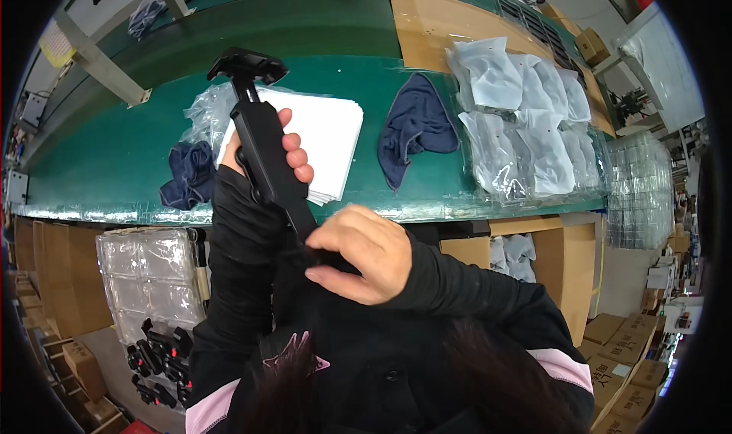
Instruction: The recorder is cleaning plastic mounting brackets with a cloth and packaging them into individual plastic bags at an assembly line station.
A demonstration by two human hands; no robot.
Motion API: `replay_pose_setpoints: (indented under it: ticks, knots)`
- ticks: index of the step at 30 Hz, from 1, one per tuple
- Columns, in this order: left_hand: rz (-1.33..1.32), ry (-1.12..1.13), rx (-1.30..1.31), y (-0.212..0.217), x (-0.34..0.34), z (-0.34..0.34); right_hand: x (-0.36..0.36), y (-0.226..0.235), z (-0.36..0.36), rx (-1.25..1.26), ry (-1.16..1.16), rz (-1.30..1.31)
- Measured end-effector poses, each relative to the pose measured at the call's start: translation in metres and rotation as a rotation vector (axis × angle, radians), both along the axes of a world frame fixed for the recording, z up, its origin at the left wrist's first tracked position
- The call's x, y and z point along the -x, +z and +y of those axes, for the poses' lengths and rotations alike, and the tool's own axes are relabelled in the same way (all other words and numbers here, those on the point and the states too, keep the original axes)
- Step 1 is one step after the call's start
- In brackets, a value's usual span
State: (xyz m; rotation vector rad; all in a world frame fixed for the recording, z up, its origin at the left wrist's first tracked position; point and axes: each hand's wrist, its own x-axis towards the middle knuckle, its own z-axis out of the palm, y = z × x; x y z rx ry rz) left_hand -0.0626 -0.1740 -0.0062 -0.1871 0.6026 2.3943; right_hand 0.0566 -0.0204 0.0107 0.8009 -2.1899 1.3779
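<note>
1. The thing in work is a long black folding stick (268, 156) with a clamp head (248, 64) at its far end. It is not lying on the bench (114, 167); both hands hold it in the air, close to the person's chest.
2. Its long axis runs from the lower right, near the body, to the upper left, away from the body. The head points outward, above the stack of white sheets (328, 129).
3. The left hand (286, 156) is closed around the middle of the stick; its fingers wrap over the right side of the body.
4. The right hand (358, 255) is closed on the lower end, with curled fingers covering it. What the fingertips do there is hidden.
5. The right hand is nearer to the body end, the left hand nearer to the head.
6. On the bench, well apart from the hands, lie a dark blue cloth (415, 125) and clear bags with white content (526, 121).
</note>
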Motion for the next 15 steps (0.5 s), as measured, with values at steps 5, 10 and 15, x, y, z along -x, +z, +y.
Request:
replay_pose_setpoints:
  ticks: [5, 10, 15]
  knots:
    - [-0.081, -0.061, -0.127, -0.017, -0.003, 0.011, -0.001, 0.0, 0.011, -0.146, 0.018, 0.066]
    - [-0.001, 0.004, -0.196, -0.002, -0.017, 0.008, 0.004, 0.017, 0.019, -0.153, -0.244, 0.096]
    - [0.109, 0.023, -0.238, -0.008, -0.01, 0.003, 0.012, 0.016, 0.024, -0.094, -0.213, 0.089]
